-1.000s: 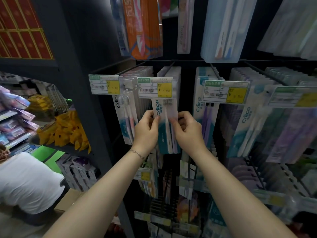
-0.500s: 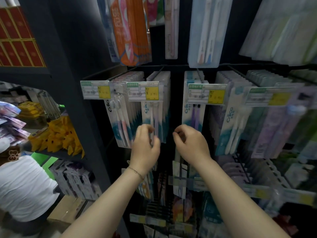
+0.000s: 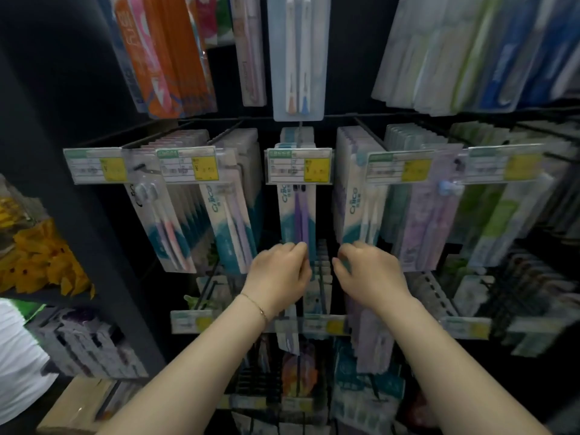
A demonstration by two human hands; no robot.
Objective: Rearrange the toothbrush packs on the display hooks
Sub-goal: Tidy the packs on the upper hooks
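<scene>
The rack (image 3: pixel 345 116) fills the wall ahead, a dark panel with wire hooks (image 3: pixel 226 133) jutting towards us in three tiers. Packs hang off them in tight rows, each long and narrow, long axis up and down, brush heads at the top. The rows on the left swing out at the bottom, tilted leftward; the middle one hangs near plumb. Narrow dark gaps run either side of that middle row, and below its packs there's a bit of open room before the lower tier's hooks begin. Price tags (image 3: pixel 298 166) front each hook at the outer ends.

The purple pack (image 3: pixel 298 211) is foremost on the middle hook, just under its tag. The left hand (image 3: pixel 279 274) is at its bottom end, fingers (image 3: pixel 296 248) curled over the lower front edge and touching it; the thumb is hidden, so I cannot tell whether it truly grips. The right hand (image 3: pixel 370 274) is just beside, under the white pack (image 3: pixel 354 208) on the next hook, fingers (image 3: pixel 345 251) bent and close together at that pack's bottom edge; whether they hold it, I cannot tell. A thin bracelet (image 3: pixel 255 304) circles the left wrist.
</scene>
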